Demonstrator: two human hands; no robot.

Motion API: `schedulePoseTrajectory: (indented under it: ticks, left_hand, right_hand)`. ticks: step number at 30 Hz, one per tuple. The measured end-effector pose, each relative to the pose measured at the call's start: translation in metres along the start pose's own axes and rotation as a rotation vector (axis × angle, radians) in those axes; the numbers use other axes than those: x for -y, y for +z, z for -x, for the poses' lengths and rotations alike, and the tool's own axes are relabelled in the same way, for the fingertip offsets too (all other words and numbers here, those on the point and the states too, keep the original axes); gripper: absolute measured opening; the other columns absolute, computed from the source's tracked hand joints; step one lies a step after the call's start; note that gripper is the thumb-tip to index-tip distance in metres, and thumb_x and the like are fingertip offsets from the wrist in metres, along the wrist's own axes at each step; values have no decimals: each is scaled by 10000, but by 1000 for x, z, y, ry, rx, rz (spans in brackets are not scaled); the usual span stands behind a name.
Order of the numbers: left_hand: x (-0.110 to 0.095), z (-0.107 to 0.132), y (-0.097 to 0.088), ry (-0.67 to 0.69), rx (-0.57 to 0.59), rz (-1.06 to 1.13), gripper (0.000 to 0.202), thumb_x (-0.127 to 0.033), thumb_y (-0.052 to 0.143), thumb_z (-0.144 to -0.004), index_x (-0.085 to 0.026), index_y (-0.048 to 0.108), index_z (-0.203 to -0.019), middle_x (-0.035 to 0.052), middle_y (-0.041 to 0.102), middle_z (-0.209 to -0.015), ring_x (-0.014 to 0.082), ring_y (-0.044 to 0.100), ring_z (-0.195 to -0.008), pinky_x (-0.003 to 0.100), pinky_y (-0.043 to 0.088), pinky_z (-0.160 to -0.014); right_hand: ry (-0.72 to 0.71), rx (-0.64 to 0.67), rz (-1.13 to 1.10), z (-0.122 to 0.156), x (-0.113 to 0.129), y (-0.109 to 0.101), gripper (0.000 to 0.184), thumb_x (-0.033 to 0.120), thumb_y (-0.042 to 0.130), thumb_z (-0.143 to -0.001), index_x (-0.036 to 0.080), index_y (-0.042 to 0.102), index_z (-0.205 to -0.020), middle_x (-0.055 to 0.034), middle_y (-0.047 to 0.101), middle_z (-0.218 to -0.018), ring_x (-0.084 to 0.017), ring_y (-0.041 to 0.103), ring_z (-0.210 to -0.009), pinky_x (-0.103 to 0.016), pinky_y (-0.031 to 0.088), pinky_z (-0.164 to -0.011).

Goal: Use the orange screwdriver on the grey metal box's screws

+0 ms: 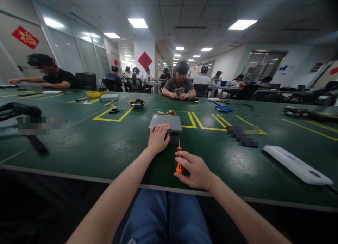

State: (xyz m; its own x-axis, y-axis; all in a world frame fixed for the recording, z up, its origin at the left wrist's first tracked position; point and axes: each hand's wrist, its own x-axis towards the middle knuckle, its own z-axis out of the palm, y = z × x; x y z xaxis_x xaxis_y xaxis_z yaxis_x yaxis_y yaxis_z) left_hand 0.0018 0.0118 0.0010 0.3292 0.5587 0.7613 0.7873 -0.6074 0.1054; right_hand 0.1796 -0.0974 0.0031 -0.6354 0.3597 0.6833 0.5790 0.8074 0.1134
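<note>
Blue trousers (165, 215) lie nearest, below the front edge of a green tabletop (105, 159). Just past that edge, the right hand (194, 170) has its grip around the handle of an orange-and-black screwdriver (179, 162), thumb on the near side and fingers on the far side. Its shaft points away, up to the near right corner of a grey metal box (173, 122); whether the tip touches is too small to tell. Well to the right sits a white device (295, 164) with a cord.

The left hand (158, 138) rests on the near left part of the box, fingers laid over its top; I cannot tell whether this grip squeezes. The box lies flat on the tabletop, in the middle, with a socket in its near face and coloured wires (169, 113) at its far side.

Beyond, to the left, come yellow lines (108, 119), a round bowl (136, 104) with things in it, a second grey box (109, 97) and a yellow tray (95, 94). Blue cables (224, 109) lie to the right. At the far edge, another person (179, 85) sits facing this way; farther back, a red diamond sign (145, 60) hangs on a pillar (144, 46).
</note>
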Motion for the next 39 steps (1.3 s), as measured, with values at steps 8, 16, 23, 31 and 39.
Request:
schedulePoseTrajectory:
  ticks: [8,16,23,31,39]
  left_hand:
    - [1,-1,1,-4,4,-10,286,-246,453,-861,-245,508,-1141,20,548,-1261,191,451,-1184,387,266,-1011]
    - [1,0,2,-1,-4,-10,272,-259,448,-873,-249,505,-1139,19,552,-1259,190,452,-1184,389,273,-999]
    - [2,0,2,10,-9,-5,265,-255,435,-880,-245,507,-1135,21,557,-1251,188,458,-1178,386,270,-999]
    - [1,0,1,-1,1,-4,275,-246,441,-876,-246,512,-1141,32,555,-1253,195,455,-1180,394,274,-1000]
    - [2,0,0,7,-5,-21,278,-248,453,-869,-257,517,-1140,28,552,-1255,193,459,-1176,403,272,-1008]
  right_hand:
    - [-33,-5,39,2,-1,4,281,363,540,-823,154,503,-1008,-157,593,-1049,-189,628,-776,-295,529,-624]
    - [31,28,-31,1,0,2,369,398,544,-812,150,470,-1075,-155,583,-1075,-206,626,-838,-311,539,-668]
    - [11,-16,22,3,-2,4,298,357,538,-817,162,496,-1039,-147,577,-1036,-189,623,-777,-297,530,-634]
    - [82,24,-87,4,-3,3,408,424,525,-819,155,434,-1112,-182,537,-1132,-239,616,-940,-342,544,-714]
    - [-50,34,34,-5,-4,-3,320,364,522,-834,153,501,-1074,-157,597,-1074,-214,636,-877,-303,536,-684]
